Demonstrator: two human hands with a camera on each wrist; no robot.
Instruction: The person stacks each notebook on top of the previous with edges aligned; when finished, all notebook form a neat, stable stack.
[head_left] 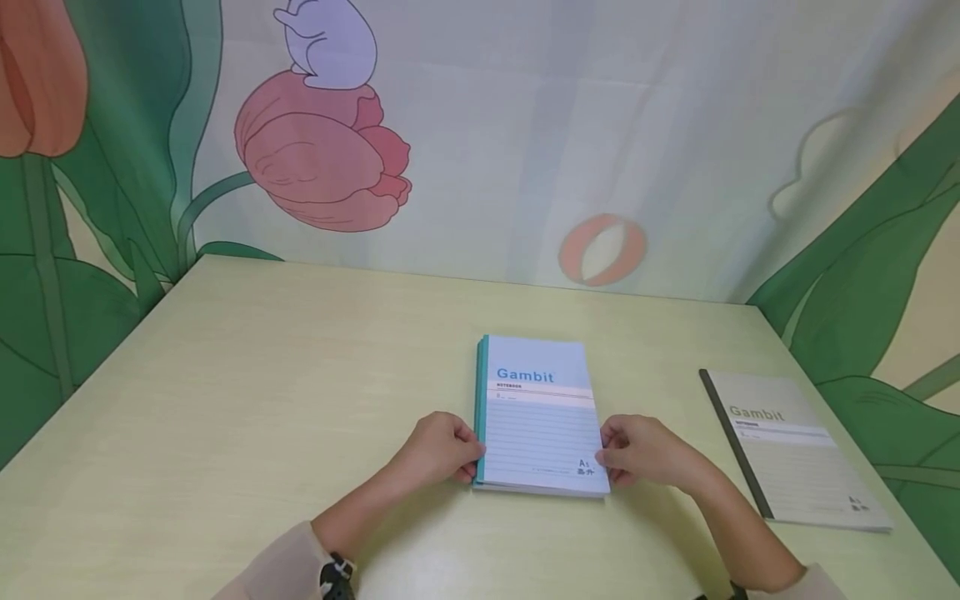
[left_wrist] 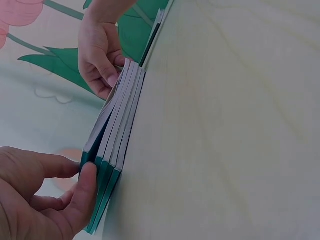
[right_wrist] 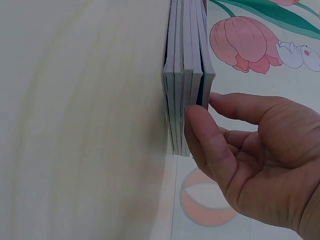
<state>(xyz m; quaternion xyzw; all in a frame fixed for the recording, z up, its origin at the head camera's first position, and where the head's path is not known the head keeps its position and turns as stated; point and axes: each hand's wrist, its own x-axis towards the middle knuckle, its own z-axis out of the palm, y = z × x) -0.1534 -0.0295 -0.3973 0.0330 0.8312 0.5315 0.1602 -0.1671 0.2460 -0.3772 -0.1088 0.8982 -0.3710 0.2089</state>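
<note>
In the head view a stack of notebooks [head_left: 540,425] with teal spines and pale lined covers marked Gambit lies on the table. At its left side my left hand [head_left: 444,450] holds the teal spine of the top notebook [left_wrist: 86,159] between thumb and fingers. My right hand [head_left: 647,450] grips the opposite, page-side edge near the bottom corner. Both wrist views show a narrow dark gap under the top notebook, above several others stacked flush below. The right wrist view shows the right hand's fingertips [right_wrist: 196,114] at that gap.
A separate grey Gambit notebook [head_left: 795,450] with a dark spine lies flat to the right, near the table's [head_left: 247,400] right edge. Behind the table hangs a curtain [head_left: 480,150] printed with flowers and leaves.
</note>
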